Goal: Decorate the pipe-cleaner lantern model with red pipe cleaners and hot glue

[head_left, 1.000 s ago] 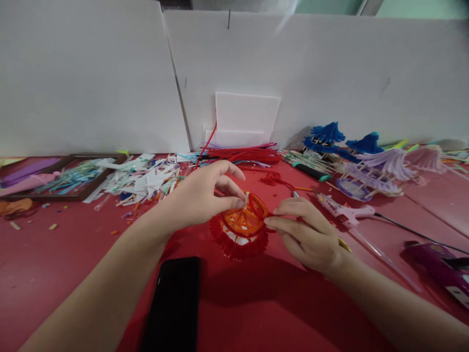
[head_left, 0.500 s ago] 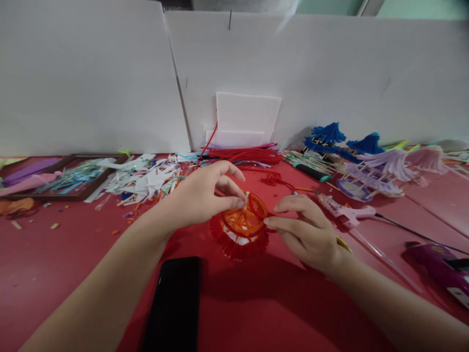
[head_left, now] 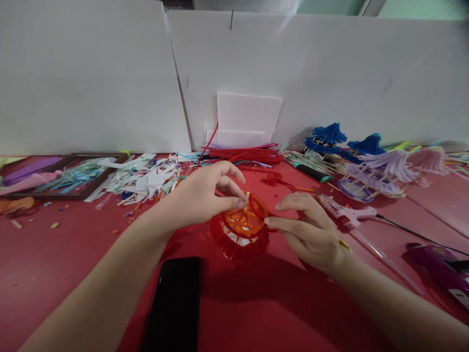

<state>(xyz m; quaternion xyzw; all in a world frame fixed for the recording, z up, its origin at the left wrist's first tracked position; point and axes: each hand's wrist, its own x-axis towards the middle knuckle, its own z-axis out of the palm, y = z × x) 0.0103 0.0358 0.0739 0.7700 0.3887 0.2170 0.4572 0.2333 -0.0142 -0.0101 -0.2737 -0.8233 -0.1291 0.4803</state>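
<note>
In front of me on the red tabletop stands a small round craft piece (head_left: 246, 226), with an orange spoked top and a fringed red skirt of pipe cleaners around white parts. My left hand (head_left: 205, 193) reaches over its far left side, thumb and fingers closed at a short pale stick (head_left: 247, 197) that rises from the middle. At the right rim my right hand (head_left: 309, 232) pinches a red pipe cleaner (head_left: 273, 215), which runs along the orange ring. The fingers of both hands partly cover the ring.
A black phone (head_left: 176, 303) lies near me. To the right are a pink glue gun (head_left: 346, 212), a clear glue stick (head_left: 384, 261) and a purple tool (head_left: 439, 269). Behind stand blue (head_left: 328, 134) and lilac pagoda models (head_left: 377, 173), red pipe cleaners (head_left: 238, 155) and paper scraps (head_left: 150, 178).
</note>
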